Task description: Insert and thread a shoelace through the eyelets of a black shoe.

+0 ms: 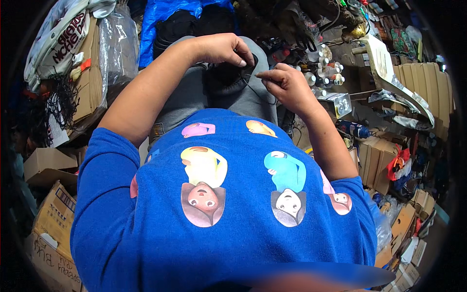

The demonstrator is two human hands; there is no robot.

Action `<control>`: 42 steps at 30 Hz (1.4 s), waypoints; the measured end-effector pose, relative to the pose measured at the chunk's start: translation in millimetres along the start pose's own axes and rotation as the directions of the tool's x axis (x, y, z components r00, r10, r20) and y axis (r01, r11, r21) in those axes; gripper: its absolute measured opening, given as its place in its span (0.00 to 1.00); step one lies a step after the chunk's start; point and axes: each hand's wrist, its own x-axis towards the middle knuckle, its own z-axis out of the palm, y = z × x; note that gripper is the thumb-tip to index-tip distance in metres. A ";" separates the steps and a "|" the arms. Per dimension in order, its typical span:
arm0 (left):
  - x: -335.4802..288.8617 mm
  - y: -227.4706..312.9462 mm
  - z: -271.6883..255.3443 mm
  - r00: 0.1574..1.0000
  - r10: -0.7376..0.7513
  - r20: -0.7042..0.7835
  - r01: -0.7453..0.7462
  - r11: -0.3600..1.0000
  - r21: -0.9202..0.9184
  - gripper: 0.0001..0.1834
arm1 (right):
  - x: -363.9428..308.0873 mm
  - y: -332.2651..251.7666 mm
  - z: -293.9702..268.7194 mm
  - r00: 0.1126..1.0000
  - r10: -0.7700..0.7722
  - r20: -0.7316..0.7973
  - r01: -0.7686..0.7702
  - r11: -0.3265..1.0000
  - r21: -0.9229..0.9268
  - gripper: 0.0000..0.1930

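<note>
A black shoe (226,82) rests in my lap, its shape partly lost in shadow. Over its far edge curls my left hand (224,50), with thumb and fingers closed on the dark material. Just right of the shoe is my right hand (288,86), thumb and forefinger pinched together and the other fingers folded. A thin strand runs from the shoe to that pinch; whether a needle is in it is too small to tell. A dark cord (254,91) loops from the shoe below the right fingertips.
Blue plastic sheeting (150,36) lies beyond my knees. Several capped bottles (323,70) stand to the right, near a white plastic chair (384,63). Cardboard boxes (46,165) and a clear plastic bag (118,44) crowd the left side. More cardboard (379,158) is piled at right.
</note>
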 end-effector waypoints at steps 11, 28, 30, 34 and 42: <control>3.9 -3.4 -0.4 0.991 -0.129 0.033 0.125 0.987 0.105 0.18 | 12.1 -2.3 -0.8 0.999 0.021 0.042 -0.021 1.000 -0.006 0.11; 9.8 -11.2 -0.4 0.996 0.048 0.073 -0.044 0.998 -0.052 0.17 | 22.0 53.4 12.5 0.946 0.054 0.318 -0.247 0.757 0.605 0.12; 10.3 -13.2 0.4 0.995 0.074 0.060 -0.069 0.994 -0.082 0.17 | 22.9 55.9 17.9 0.942 0.087 0.325 -0.286 0.715 0.638 0.12; 11.2 -16.9 6.2 0.999 0.024 0.025 -0.021 0.996 -0.087 0.16 | 23.8 44.1 32.6 0.950 0.197 0.241 -0.308 0.711 0.633 0.10; -47.7 -30.2 -15.3 0.858 0.155 -0.489 0.114 0.872 0.476 0.14 | 9.6 9.8 25.6 0.997 0.017 -0.080 0.000 0.978 0.209 0.09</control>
